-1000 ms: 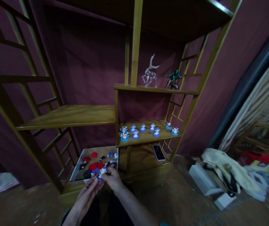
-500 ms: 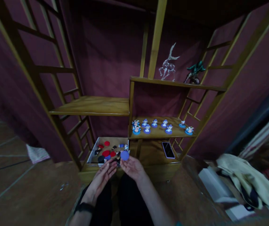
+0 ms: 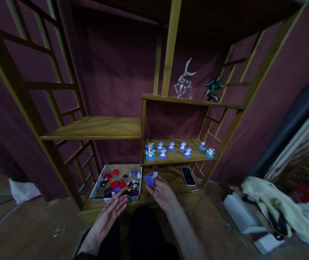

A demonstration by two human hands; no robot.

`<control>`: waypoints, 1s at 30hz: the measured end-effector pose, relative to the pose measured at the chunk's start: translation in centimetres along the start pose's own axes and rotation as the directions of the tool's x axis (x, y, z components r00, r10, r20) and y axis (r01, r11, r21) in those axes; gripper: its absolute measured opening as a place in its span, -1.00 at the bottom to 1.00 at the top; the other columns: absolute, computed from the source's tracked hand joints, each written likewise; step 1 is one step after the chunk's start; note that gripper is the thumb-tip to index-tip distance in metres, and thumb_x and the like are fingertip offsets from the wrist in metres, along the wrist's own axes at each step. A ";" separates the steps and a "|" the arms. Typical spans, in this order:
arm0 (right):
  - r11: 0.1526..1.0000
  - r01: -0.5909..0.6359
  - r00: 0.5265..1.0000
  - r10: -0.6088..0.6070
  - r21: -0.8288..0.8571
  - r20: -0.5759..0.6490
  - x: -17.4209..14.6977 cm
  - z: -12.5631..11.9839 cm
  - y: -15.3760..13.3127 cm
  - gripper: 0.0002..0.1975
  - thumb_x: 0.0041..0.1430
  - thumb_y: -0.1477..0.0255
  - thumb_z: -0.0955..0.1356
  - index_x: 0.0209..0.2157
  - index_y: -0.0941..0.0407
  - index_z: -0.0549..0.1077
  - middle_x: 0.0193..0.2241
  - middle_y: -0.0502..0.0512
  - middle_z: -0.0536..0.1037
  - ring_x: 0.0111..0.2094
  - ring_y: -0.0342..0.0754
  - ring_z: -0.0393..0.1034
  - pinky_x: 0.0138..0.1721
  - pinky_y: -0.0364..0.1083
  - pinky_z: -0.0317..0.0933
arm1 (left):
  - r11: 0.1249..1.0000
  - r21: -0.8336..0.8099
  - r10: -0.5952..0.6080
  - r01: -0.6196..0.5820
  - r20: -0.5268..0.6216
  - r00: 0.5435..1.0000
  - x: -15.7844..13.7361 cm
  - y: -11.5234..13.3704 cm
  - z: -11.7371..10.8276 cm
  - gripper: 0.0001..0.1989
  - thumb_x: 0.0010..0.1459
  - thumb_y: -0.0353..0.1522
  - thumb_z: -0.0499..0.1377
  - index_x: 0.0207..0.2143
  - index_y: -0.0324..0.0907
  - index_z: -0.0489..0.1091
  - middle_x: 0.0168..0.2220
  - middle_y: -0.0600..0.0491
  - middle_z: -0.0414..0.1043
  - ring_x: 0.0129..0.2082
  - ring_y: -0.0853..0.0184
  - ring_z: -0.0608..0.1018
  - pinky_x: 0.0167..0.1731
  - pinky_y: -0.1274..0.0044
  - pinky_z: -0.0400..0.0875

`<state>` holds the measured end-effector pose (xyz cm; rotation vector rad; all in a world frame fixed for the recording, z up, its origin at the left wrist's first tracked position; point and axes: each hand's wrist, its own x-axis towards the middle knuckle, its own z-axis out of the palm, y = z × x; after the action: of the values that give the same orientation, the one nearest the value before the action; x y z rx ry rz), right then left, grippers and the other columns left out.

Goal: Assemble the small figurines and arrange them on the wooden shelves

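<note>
Wooden shelving [image 3: 105, 127] — right hand [image 3: 161, 192] pinching purple-based figurine [image 3: 150, 180]; left hand [image 3: 110, 213] loosely uncurled.

a person's bare left hand [image 3: 108, 213] and bare right hand [image 3: 162, 191], with slender fingers; the right forearm [image 3: 184, 229] is uncovered down to the bottom of the view, while a dark band or cuff [image 3: 83, 256], mostly cut off, shows on the left forearm [image 3: 91, 241]; both legs wear black trousers [image 3: 146, 234], too dark to show seams or folds
</note>
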<state>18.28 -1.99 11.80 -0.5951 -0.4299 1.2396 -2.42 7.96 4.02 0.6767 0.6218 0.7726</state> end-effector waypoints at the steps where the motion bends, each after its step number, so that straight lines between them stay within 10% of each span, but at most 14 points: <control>1: 0.995 0.067 0.998 -0.068 -0.072 -0.004 -0.1 0.0 -1.1 -0.81 -0.06 0.48 0.39 -0.30 0.11 0.45 -0.27 0.05 0.53 -0.22 -0.07 0.42 -0.17 -0.04 0.31 | 1.000 -0.002 0.000 0.000 -0.011 1.000 0.0 0.0 -0.1 -0.56 0.00 -0.46 0.20 -0.01 -0.18 0.31 -0.04 -0.11 0.42 0.04 0.20 0.37 0.03 0.38 0.26; 6: 0.785 0.442 0.876 -0.482 -0.434 0.021 0.6 -0.7 -8.5 -0.73 -0.07 0.41 0.39 -0.25 0.11 0.43 -0.31 0.04 0.52 -0.24 -0.08 0.39 -0.13 -0.06 0.24 | 1.000 0.001 0.001 -0.001 -0.034 0.999 0.1 0.0 -0.1 -0.55 -0.04 -0.47 0.21 -0.03 -0.17 0.33 -0.03 -0.12 0.41 0.04 0.16 0.37 0.02 0.35 0.27; 10: 0.589 0.504 0.777 -0.629 -0.632 0.034 3.4 -2.1 -13.9 -0.68 -0.13 0.43 0.39 -0.24 0.10 0.40 -0.43 -0.02 0.49 -0.39 -0.13 0.36 -0.20 -0.09 0.24 | 1.000 -0.004 0.003 -0.003 -0.051 0.999 -0.1 0.0 0.4 -0.57 -0.07 -0.44 0.24 -0.07 -0.15 0.38 -0.04 -0.10 0.42 0.03 0.14 0.37 0.03 0.35 0.26; 22: 0.099 0.347 0.746 -0.632 -0.933 0.210 8.4 -6.8 -14.8 -0.64 -0.13 0.54 0.29 -0.21 0.05 0.45 -0.34 0.03 0.51 -0.29 -0.03 0.37 -0.11 0.01 0.19 | 1.000 0.002 0.008 -0.008 -0.047 0.999 0.0 -0.1 0.3 -0.60 -0.13 -0.38 0.28 -0.14 -0.12 0.43 -0.07 -0.07 0.44 0.07 0.11 0.32 0.07 0.35 0.19; 30: 0.031 0.318 0.786 -0.567 -0.948 0.245 8.0 -6.6 -15.2 -0.52 -0.12 0.55 0.30 -0.08 0.02 0.39 -0.36 0.03 0.51 -0.33 -0.03 0.36 -0.11 0.02 0.18 | 1.000 0.002 0.006 -0.006 -0.062 0.998 0.2 -0.2 0.3 -0.62 -0.11 -0.40 0.26 -0.15 -0.16 0.43 -0.07 -0.11 0.44 0.04 0.07 0.34 0.06 0.28 0.21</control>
<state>35.85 1.34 16.18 -1.5481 -1.1850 0.0469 -2.04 7.96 4.03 0.6585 0.6773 0.8011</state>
